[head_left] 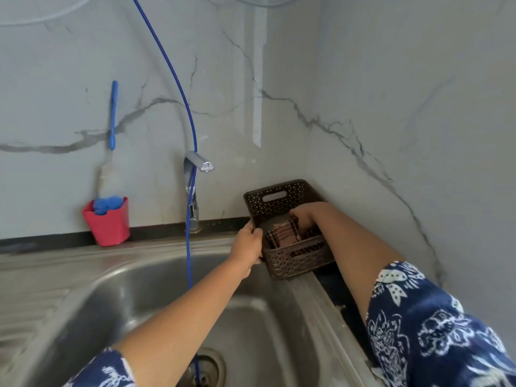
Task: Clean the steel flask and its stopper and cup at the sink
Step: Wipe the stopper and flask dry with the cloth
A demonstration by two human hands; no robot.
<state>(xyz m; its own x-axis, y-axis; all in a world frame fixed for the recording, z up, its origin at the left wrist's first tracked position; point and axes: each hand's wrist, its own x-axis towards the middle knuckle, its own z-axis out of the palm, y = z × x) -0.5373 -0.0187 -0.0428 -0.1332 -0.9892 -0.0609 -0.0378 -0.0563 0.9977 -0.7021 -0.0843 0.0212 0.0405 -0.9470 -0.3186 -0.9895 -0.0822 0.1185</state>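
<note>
Left hand [247, 245] grips left rim of brown basket [296, 261], fingers curled over edge. Right hand [304, 217] reaches inside basket, onto checked pads [282, 233]; whether it holds them, cannot tell. Basket stands at back right corner of sink [134, 303]. Flask place: cannot tell.

The marble-look wall panels [391, 79] are pale grey-white, crossed by dark grey veins, with 1 whitish vertical streak [257, 107]. The thin hose [179, 88] is bright blue, as is the handle of the white-bristled bottle brush [113, 115]. The tapered red plastic cup [107, 227] holds a blue scrubber [107, 204]. The chrome tap [195, 163] is shiny silver, and the stainless steel sink [134, 289] a duller silver-grey. The rectangular dark brown plastic basket [301, 261] is patterned with rows of small holes. The flat pieces [282, 233] inside it are checked in brown, black and cream. The 2 fabric sleeves [432, 331] are navy with a white floral print.
</note>
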